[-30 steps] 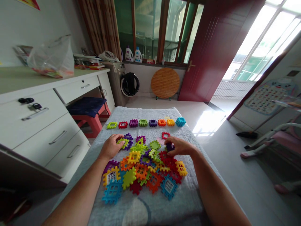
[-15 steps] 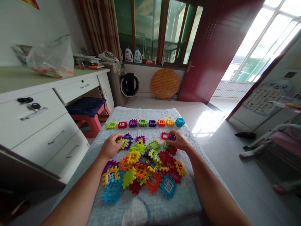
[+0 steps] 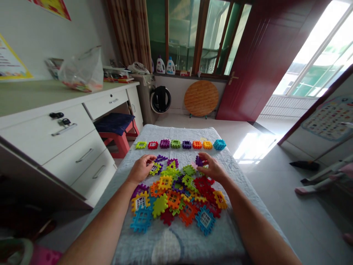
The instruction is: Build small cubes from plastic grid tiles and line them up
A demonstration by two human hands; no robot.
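My left hand is at the left end of the loose pieces, its fingers closed on a yellow-green window piece. A purple piece lies just beyond its fingertips. At the right, my right hand pinches a small dark purple piece. Between and below the hands spreads a pile of notched plastic squares, among them a yellow one, an orange one, a red one and a blue one.
Beyond the hands, a row of coloured blocks crosses the cloth-covered table, ending in a blue stack at the right. A red stool and white drawers stand left of the table.
The whole view has shifted, with the scene sitting further right. The dark purple piece in my right hand is now more upright, and the red frame near it no longer shows.
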